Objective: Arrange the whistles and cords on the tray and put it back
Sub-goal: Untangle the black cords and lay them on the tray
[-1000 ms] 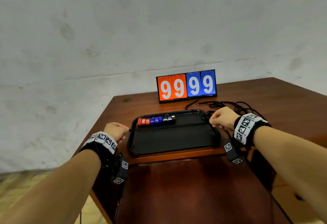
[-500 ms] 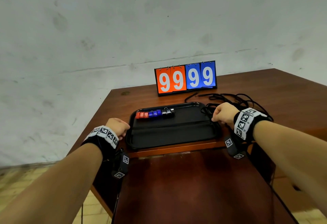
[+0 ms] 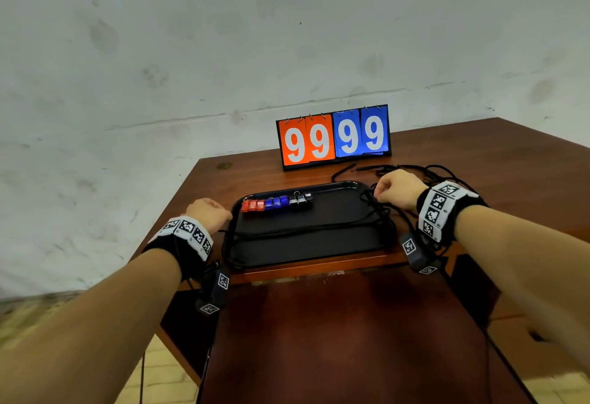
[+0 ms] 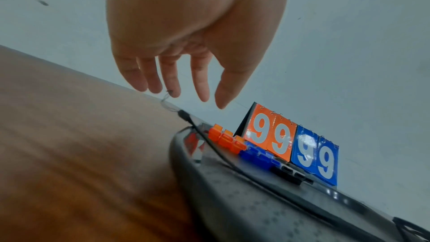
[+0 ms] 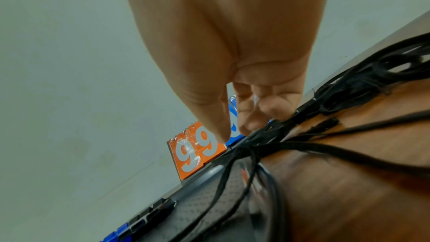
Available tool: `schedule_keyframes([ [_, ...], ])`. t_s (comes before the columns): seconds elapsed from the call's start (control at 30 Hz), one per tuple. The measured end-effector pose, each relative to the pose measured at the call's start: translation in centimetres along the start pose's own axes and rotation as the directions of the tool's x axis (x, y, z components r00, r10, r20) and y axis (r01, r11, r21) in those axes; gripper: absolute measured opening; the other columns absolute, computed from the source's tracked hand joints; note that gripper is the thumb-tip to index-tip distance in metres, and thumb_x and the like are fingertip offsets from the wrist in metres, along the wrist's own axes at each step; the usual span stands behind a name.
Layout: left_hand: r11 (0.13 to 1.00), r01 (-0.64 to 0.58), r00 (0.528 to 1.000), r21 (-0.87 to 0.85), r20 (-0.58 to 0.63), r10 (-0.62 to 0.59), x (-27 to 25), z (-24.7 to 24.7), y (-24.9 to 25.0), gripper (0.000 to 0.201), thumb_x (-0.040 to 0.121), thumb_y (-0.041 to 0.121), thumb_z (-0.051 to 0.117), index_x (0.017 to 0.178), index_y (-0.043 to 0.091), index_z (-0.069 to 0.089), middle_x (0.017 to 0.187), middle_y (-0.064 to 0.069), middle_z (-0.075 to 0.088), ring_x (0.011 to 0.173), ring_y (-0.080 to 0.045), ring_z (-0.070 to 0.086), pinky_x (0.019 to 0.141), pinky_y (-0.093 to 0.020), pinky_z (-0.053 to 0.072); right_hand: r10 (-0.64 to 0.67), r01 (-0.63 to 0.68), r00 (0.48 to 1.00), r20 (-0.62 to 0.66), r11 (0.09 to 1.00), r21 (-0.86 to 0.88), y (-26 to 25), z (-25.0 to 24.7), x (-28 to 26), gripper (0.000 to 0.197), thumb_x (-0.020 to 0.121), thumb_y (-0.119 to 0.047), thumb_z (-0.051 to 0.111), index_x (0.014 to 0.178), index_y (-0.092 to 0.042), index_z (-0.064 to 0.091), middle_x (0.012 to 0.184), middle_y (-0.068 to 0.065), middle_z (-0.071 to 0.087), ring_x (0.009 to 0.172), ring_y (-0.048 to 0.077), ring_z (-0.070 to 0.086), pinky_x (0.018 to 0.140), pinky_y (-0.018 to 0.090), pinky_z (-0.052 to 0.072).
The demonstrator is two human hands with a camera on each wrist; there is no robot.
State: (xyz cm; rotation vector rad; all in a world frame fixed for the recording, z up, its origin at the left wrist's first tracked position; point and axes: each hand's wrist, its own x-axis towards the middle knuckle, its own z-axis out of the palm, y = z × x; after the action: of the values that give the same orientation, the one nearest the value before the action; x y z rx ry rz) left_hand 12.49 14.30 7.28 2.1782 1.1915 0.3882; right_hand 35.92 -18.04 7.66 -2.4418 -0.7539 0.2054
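1. Behind the dark wooden table [image 3: 479,160] stands a stained pale wall [image 3: 223,36]; this is the whole room that shows.
2. At the grip: the right hand [image 3: 396,188] is at the tray's right end, its thumb and finger closed on the bundle of black cords [image 5: 263,137].
3. The left hand [image 3: 207,213] has let go. One second ago it held a cord stretched tight across the tray; now its fingers [image 4: 200,82] hang relaxed above the cord's ring end [image 4: 166,98], holding nothing.
4. The released cord [image 3: 303,228] now lies slack on the black tray [image 3: 319,253].
5. I judge one more cord is placed, while the tangle right of the tray is still to arrange.
6. The whistles [image 3: 276,204], red, blue and black, stand in a row at the tray's far left.
7. A scoreboard [image 3: 333,137] showing 99 99 stands behind the tray.
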Motion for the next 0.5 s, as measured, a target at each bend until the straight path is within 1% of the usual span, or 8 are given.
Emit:
schedule_keyframes([
  [0.07,0.998,-0.041,0.999,0.043,-0.015,0.042,-0.3,0.4,1.1,0.008,0.076,0.026,0.073,0.083,0.024,0.07,0.097,0.003,0.067,0.1,-0.022,0.061,0.097,-0.037,0.049,-0.029,0.03,0.999,0.027,1.0,-0.001,-0.3,-0.1,0.3,0.024,0.085,-0.005,0.064,0.075,-0.026,0.071,0.092,-0.006,0.07,0.09,0.012,0.064,0.075,0.022,0.046],
  [0.13,0.996,-0.083,0.996,0.024,0.011,0.083,-0.6,1.2,2.3,0.007,0.076,0.027,0.073,0.081,0.026,0.07,0.096,0.005,0.069,0.097,-0.021,0.063,0.096,-0.038,0.051,-0.059,0.06,0.995,0.076,0.998,-0.014,-0.5,0.1,0.5,0.029,0.087,-0.005,0.061,0.075,-0.028,0.073,0.097,-0.007,0.071,0.09,0.009,0.063,0.078,0.022,0.047],
  [0.2,0.992,-0.118,0.992,-0.034,0.048,0.119,-0.9,2.1,3.5,0.004,0.077,0.027,0.074,0.078,0.026,0.07,0.092,0.004,0.07,0.095,-0.021,0.065,0.093,-0.041,0.054,-0.085,0.092,0.987,0.134,0.995,-0.042,-0.7,0.4,0.6,0.025,0.089,-0.007,0.06,0.083,-0.026,0.076,0.103,-0.008,0.07,0.088,0.004,0.061,0.079,0.02,0.046],
  [0.23,0.989,-0.136,0.988,-0.052,0.069,0.139,-1.1,2.6,4.1,0.004,0.078,0.025,0.074,0.077,0.025,0.07,0.091,0.003,0.07,0.095,-0.021,0.064,0.094,-0.042,0.053,-0.095,0.105,0.983,0.16,0.993,-0.059,-0.7,0.5,0.6,0.022,0.09,-0.01,0.06,0.089,-0.023,0.077,0.106,-0.007,0.07,0.089,0.005,0.061,0.08,0.02,0.046],
  [0.33,0.979,-0.178,0.975,-0.099,0.113,0.189,-1.9,3.9,5.9,0.006,0.079,0.019,0.071,0.076,0.024,0.07,0.091,0.002,0.07,0.095,-0.021,0.064,0.094,-0.04,0.053,-0.077,0.112,0.971,0.225,0.983,-0.148,-0.7,0.9,0.8,0.021,0.092,-0.015,0.06,0.104,-0.015,0.077,0.112,-0.002,0.071,0.099,0.014,0.064,0.087,0.026,0.051],
  [0.4,0.973,-0.19,0.97,-0.131,0.13,0.207,-2.4,4.5,6.9,0.009,0.08,0.014,0.07,0.076,0.022,0.07,0.092,0.0,0.07,0.094,-0.021,0.064,0.092,-0.038,0.053,-0.042,0.082,0.972,0.233,0.982,-0.168,-0.4,1.0,1.1,0.023,0.093,-0.015,0.058,0.107,-0.011,0.076,0.114,0.003,0.072,0.103,0.02,0.066,0.093,0.031,0.052],
  [0.47,0.966,-0.199,0.963,-0.163,0.151,0.223,-2.7,5.1,7.7,0.01,0.082,0.009,0.068,0.076,0.018,0.069,0.093,-0.003,0.07,0.093,-0.02,0.064,0.088,-0.034,0.052,-0.048,0.067,0.982,0.181,0.993,-0.101,0.0,0.8,1.3,0.023,0.092,-0.016,0.059,0.104,-0.006,0.076,0.11,0.008,0.073,0.101,0.024,0.067,0.091,0.034,0.053],
  [0.5,0.963,-0.205,0.959,-0.176,0.158,0.233,-2.9,5.3,8.1,0.011,0.082,0.008,0.068,0.077,0.017,0.069,0.092,-0.004,0.07,0.091,-0.02,0.063,0.085,-0.032,0.052,-0.062,0.067,0.989,0.131,0.997,-0.037,0.2,0.4,1.3,0.022,0.092,-0.016,0.06,0.102,-0.006,0.077,0.107,0.008,0.073,0.099,0.023,0.067,0.089,0.032,0.052],
])
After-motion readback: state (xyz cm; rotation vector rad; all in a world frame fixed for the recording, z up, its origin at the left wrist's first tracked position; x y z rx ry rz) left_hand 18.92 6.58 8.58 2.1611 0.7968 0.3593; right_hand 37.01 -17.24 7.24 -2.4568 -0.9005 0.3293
